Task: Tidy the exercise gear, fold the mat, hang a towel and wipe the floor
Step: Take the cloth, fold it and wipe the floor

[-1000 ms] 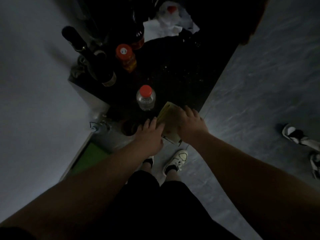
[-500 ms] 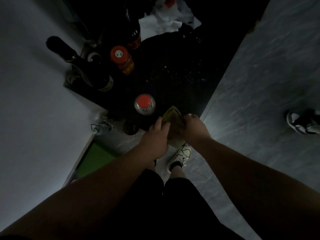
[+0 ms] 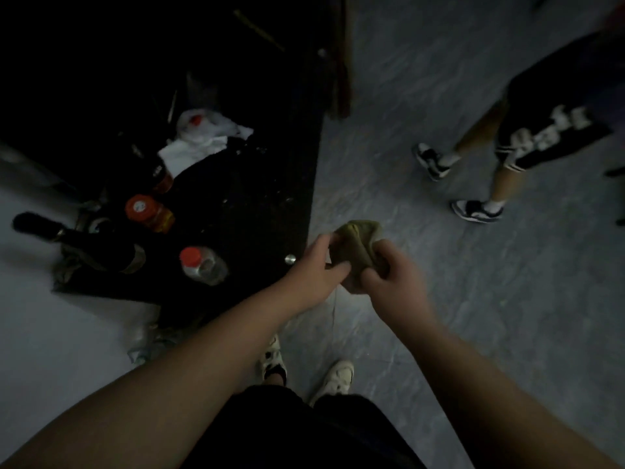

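A small olive-yellow cloth [image 3: 356, 247] is bunched between both my hands, held in the air above the grey floor [image 3: 439, 299] just right of the black table's edge. My left hand [image 3: 316, 270] grips its left side with curled fingers. My right hand [image 3: 394, 277] grips its right side, thumb and fingers wrapped round the fabric. The lower part of the cloth is hidden behind my hands.
A black table [image 3: 270, 184] at left carries a clear bottle with a red cap [image 3: 203, 265], an orange-lidded jar [image 3: 148, 213], a dark wine bottle [image 3: 88, 242] and crumpled white paper [image 3: 203, 137]. Another person's legs [image 3: 487, 170] stand at right. My shoes [image 3: 304, 370] are below.
Both hands lifted the cloth off the table's edge and carried it right, out over the floor. The view swung right, and another person's legs came into sight.
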Tool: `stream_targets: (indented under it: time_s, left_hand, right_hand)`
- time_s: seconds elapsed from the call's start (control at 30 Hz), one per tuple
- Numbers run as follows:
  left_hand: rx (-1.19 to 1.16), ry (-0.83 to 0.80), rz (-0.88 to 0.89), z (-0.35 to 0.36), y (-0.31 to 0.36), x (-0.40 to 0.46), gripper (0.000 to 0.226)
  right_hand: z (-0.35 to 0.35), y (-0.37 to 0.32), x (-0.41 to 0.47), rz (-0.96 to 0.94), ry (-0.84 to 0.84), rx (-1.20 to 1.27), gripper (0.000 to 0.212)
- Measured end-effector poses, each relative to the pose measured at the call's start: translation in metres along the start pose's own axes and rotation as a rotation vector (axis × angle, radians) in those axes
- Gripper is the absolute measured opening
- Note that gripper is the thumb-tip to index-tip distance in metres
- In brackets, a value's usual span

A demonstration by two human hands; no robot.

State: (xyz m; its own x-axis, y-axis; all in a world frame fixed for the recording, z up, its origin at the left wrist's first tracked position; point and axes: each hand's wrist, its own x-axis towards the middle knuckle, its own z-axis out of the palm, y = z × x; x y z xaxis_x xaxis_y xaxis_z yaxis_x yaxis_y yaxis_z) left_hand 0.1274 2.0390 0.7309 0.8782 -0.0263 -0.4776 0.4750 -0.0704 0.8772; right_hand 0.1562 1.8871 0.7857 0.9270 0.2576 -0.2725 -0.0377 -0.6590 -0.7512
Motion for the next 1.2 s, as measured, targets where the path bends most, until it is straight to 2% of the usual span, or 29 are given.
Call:
stream_targets:
  time_s: [0.1,0.23,0.33,0.43,0.53,0.6,0.7,0.77,0.9,1.1,1.2]
  left_hand:
    - [-0.134,-0.16,-0.023,0.039,0.041,-0.012,0.045]
    - [-0.289,-0.415,-0.067,0.11,0.073,-0.033,0.049]
    - [-0.309,-0.423,-0.03,0.181,0.083,-0.049,0.042]
    - [-0.345,-0.438,-0.007,0.258,0.086,-0.072,0.045]
    - [-0.376,-0.483,-0.053,0.34,0.083,-0.104,0.056]
    - [-0.374,-0.506,-0.076,0.396,0.077,-0.129,0.062]
    - [-0.26,-0.565,-0.031,0.483,0.065,-0.17,0.067]
    - [-0.188,-0.67,0.019,0.535,0.06,-0.197,0.071]
    - [0.007,-0.885,0.043,0.618,0.058,-0.242,0.068]
    - [0.547,-1.279,0.259,0.724,0.043,-0.297,0.092]
    - [0.627,-1.495,0.269,0.766,0.031,-0.322,0.1]
  right_hand:
    - [-0.041,0.012,-0.031,-0.028,0.202,-0.01,0.019]
    - [-0.085,0.036,-0.079,-0.058,0.372,-0.006,0.022]
    - [-0.112,0.061,-0.128,-0.041,0.467,0.137,0.029]
    - [-0.14,0.101,-0.186,-0.007,0.57,0.24,0.036]
    - [-0.171,0.151,-0.258,0.03,0.632,0.221,0.053]
    - [-0.191,0.187,-0.31,0.049,0.667,0.196,0.056]
    - [-0.222,0.24,-0.387,0.11,0.687,0.246,0.047]
    - [-0.244,0.269,-0.438,0.187,0.73,0.409,0.044]
    - [-0.289,0.32,-0.524,0.307,1.005,0.832,0.034]
    - [-0.324,0.369,-0.611,0.442,1.192,1.022,0.031]
    - [-0.327,0.39,-0.64,0.481,1.274,1.189,0.025]
